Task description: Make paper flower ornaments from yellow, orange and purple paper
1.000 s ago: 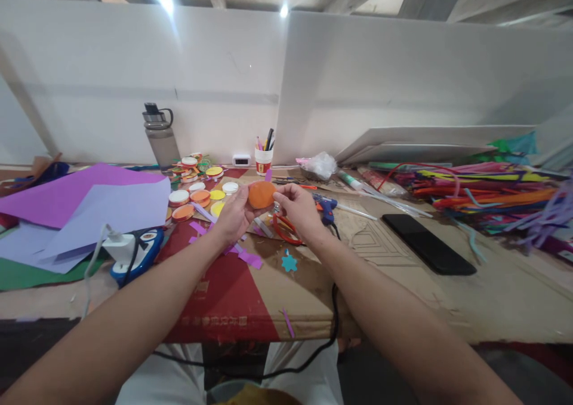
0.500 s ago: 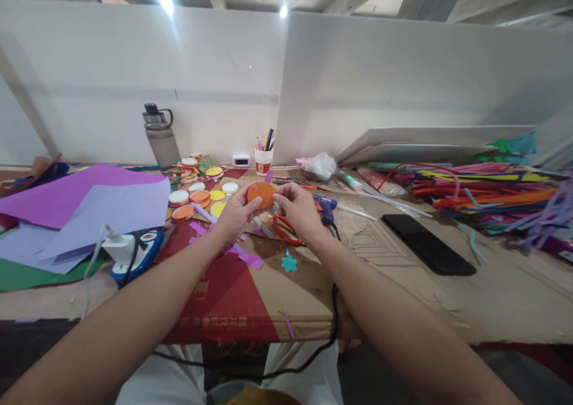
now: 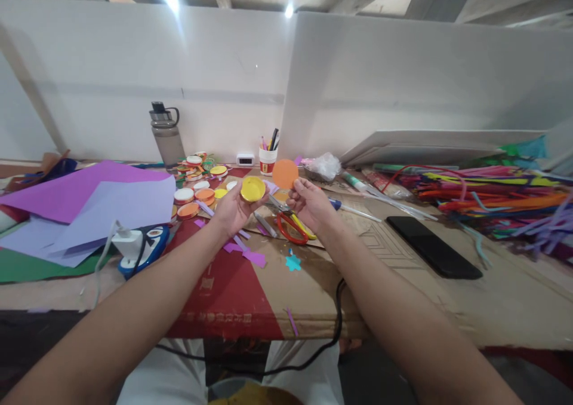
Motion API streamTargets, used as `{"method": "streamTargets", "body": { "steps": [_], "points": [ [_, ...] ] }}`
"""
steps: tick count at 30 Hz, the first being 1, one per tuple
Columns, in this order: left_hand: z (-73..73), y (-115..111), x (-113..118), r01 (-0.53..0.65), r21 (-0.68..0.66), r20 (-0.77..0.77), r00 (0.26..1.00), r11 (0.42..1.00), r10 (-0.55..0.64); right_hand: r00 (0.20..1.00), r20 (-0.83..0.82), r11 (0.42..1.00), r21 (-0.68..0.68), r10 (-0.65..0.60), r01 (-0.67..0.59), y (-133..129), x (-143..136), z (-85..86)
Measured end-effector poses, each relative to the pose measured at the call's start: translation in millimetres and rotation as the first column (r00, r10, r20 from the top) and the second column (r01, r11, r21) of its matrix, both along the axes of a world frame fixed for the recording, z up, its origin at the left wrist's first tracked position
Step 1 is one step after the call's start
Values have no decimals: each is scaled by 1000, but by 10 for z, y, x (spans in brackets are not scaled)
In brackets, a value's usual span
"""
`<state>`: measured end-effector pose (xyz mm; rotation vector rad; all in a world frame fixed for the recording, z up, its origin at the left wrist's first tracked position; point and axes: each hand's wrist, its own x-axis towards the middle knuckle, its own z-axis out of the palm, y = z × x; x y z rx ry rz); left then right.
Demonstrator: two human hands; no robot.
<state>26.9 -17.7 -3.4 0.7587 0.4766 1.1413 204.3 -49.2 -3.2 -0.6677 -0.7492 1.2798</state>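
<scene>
A shallow round yellow lid [image 3: 253, 189] rests in the fingers of my left hand [image 3: 233, 214], its hollow side towards me. My right hand [image 3: 311, 203] pinches a flat orange disc [image 3: 285, 174], which looks like cut paper, by its lower right edge. The two round pieces are apart, held above the table at about the same height. Under my hands lie scissors [image 3: 292, 229] with red and yellow handles. A turquoise star-shaped cutout [image 3: 293, 263] is on the cardboard nearer to me. Purple paper scraps [image 3: 254, 258] are scattered below my left hand.
Several orange, white and yellow round lids [image 3: 188, 210] lie left of my hands. Purple paper sheets [image 3: 111, 214] and a power strip [image 3: 150, 252] are further left. A bottle [image 3: 166, 136] and pen cup [image 3: 267, 159] stand behind. At right are a phone [image 3: 432, 247] and pipe cleaners [image 3: 501, 196].
My hands have moved apart. The orange disc, earlier held between both hands, is now in the right one alone, and the yellow lid shows in the left.
</scene>
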Motion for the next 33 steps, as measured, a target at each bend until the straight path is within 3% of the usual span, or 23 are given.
{"method": "streamTargets", "body": {
  "steps": [4, 7, 9, 13, 15, 17, 18, 21, 23, 25, 28, 33],
  "points": [
    [-15, 83, -60, -153, 98, -238, 956, 983, 173, 1000, 16, 1000, 3, -15, 15, 0, 16, 5],
    [-30, 215, -164, -306, 271, -398, 827, 912, 396, 999, 44, 1000, 3, -21, 21, -16, 11, 19],
    [-47, 302, -223, -340, 362, -476, 734, 868, 485, 997, 66, 1000, -9, -27, 28, -24, 5, 30],
    [-92, 361, -234, -228, 407, -617, 646, 885, 450, 996, 76, 999, -24, -35, 37, -31, -6, 36],
    [-83, 339, -226, -97, 443, -757, 492, 891, 430, 996, 80, 999, -23, -29, 31, -34, -7, 29],
    [-31, 322, -261, 53, 560, -798, 304, 827, 521, 996, 83, 999, -20, -23, 25, -36, -6, 18],
    [7, 325, -301, 69, 627, -767, 228, 776, 599, 996, 84, 1000, -17, -22, 23, -37, -6, 13],
    [113, 382, -480, 102, 731, -682, 77, 675, 727, 996, 84, 1000, -7, -20, 20, -39, -10, 1],
    [134, 442, -591, 144, 702, -701, -37, 698, 713, 995, 95, 1000, -3, -15, 15, -44, -20, -2],
    [106, 493, -650, 202, 587, -761, -195, 784, 619, 993, 121, 1000, -7, -16, 17, -52, -35, -1],
    [25, 533, -648, 187, 512, -788, -286, 838, 545, 989, 148, 1000, -15, -25, 27, -64, -57, 0],
    [-16, 528, -622, 140, 464, -780, -404, 875, 478, 989, 148, 1000, -14, -17, 20, -70, -76, -8]
  ]
}}
